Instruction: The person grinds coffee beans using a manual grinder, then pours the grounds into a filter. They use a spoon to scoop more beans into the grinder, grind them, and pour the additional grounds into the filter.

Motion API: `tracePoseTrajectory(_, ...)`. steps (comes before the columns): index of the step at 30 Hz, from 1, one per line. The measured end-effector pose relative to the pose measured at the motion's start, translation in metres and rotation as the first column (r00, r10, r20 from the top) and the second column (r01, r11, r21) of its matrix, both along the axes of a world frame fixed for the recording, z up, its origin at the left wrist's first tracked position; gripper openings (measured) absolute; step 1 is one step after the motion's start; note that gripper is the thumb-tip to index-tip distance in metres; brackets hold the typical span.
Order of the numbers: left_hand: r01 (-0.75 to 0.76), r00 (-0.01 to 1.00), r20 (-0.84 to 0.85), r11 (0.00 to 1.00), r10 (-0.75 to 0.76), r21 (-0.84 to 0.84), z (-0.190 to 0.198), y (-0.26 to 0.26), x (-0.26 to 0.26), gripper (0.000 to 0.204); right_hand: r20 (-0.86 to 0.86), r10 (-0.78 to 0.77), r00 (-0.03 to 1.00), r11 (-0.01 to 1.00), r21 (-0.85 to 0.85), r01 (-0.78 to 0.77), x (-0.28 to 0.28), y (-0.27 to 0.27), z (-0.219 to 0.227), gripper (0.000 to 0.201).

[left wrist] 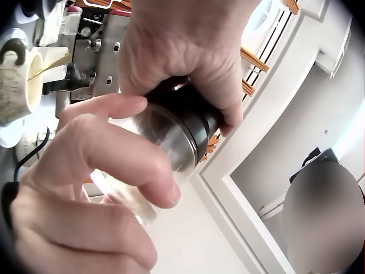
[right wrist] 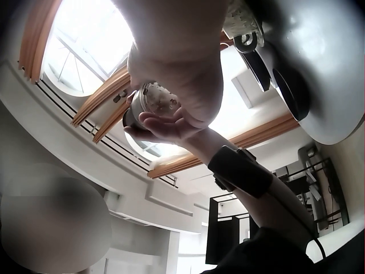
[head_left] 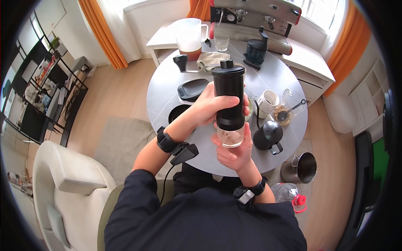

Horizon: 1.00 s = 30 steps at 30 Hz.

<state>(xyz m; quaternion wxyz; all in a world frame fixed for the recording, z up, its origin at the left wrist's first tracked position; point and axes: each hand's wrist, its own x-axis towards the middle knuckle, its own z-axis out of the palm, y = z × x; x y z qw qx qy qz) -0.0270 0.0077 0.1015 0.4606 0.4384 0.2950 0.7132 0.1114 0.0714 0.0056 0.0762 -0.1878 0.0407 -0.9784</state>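
In the head view my left hand (head_left: 209,104) grips the black body of a hand grinder (head_left: 228,85), its thumb across the front. A crank with a black knob (head_left: 180,62) extends left near the grinder's top. My right hand (head_left: 234,152) holds the clear jar (head_left: 230,137) at the lower end, which has light brown material inside. In the left wrist view my left hand (left wrist: 182,57) is round the black part, and my right hand's curled fingers (left wrist: 125,154) are beside the clear jar. The right wrist view shows my right hand (right wrist: 182,74) at the jar (right wrist: 159,98).
On the round table (head_left: 201,152) stand a black kettle (head_left: 268,136), a white mug (head_left: 268,100), a glass vessel (head_left: 289,109), a black scale-like tray (head_left: 194,89), a large pitcher (head_left: 190,37) and another black device (head_left: 256,52). A metal pot (head_left: 299,167) and a plastic bottle (head_left: 287,193) are at the lower right.
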Motion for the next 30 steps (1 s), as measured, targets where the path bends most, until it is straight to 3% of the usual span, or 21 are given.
tracePoseTrajectory(2,0.051,0.999,0.014,0.999,-0.051,0.012,0.001,0.006,-0.012,0.040,0.173,-0.079,0.982,0.996,0.064,0.069,0.005,0.000,0.008,0.078)
tracePoseTrajectory(3,-0.059,0.995,-0.078,0.998,0.058,-0.007,0.000,0.010,-0.023,0.036,0.220,-0.179,0.959,0.958,0.260,0.119,0.008,0.000,0.016,0.077)
tracePoseTrajectory(5,-0.321,0.922,-0.244,0.946,0.301,-0.045,0.000,0.020,-0.052,0.037,0.236,-0.394,0.888,0.762,0.624,0.172,0.010,0.001,0.032,0.074)
tracePoseTrajectory(8,-0.643,0.654,-0.556,0.764,0.513,-0.052,0.014,0.035,-0.109,0.039,-0.012,-0.433,0.901,0.526,0.809,0.264,0.046,0.018,0.018,0.049)
tracePoseTrajectory(9,-0.735,0.551,-0.597,0.678,0.583,-0.016,0.018,0.041,-0.121,0.042,-0.043,-0.401,0.915,0.488,0.835,0.253,0.061,0.028,0.015,0.047)
tracePoseTrajectory(10,-0.809,0.452,-0.658,0.587,0.602,-0.018,0.019,0.046,-0.132,0.045,-0.075,-0.363,0.929,0.447,0.861,0.244,0.077,0.038,0.015,0.046)
tracePoseTrajectory(12,-0.846,0.368,-0.719,0.534,0.590,0.005,-0.001,0.062,-0.175,0.050,-0.100,-0.426,0.899,0.317,0.914,0.252,0.110,0.046,0.025,0.041)
tracePoseTrajectory(14,-0.893,0.341,-0.735,0.446,0.586,-0.059,-0.017,0.072,-0.199,0.052,-0.154,-0.573,0.805,0.262,0.896,0.358,0.138,0.054,0.024,0.039)
tracePoseTrajectory(17,-0.896,0.396,-0.767,0.396,0.505,-0.202,-0.032,0.075,-0.213,0.057,-0.246,-0.835,0.493,0.112,0.800,0.590,0.157,0.065,0.015,0.047)
tracePoseTrajectory(20,-0.890,0.415,-0.804,0.372,0.427,-0.262,-0.047,0.077,-0.218,0.056,-0.249,-0.901,0.357,0.044,0.764,0.644,0.171,0.079,0.004,0.044)
tracePoseTrajectory(23,-0.877,0.426,-0.819,0.398,0.383,-0.270,-0.055,0.077,-0.213,0.054,-0.206,-0.973,0.108,-0.096,0.776,0.623,0.161,0.078,0.003,0.040)
tracePoseTrajectory(29,-0.851,0.473,-0.807,0.420,0.354,-0.314,-0.068,0.078,-0.216,0.052,-0.365,-0.928,0.072,-0.275,0.803,0.528,0.156,0.086,-0.004,0.033)
tracePoseTrajectory(30,-0.846,0.481,-0.805,0.425,0.348,-0.322,-0.070,0.078,-0.217,0.052,-0.399,-0.917,0.028,-0.335,0.804,0.490,0.153,0.085,-0.005,0.031)
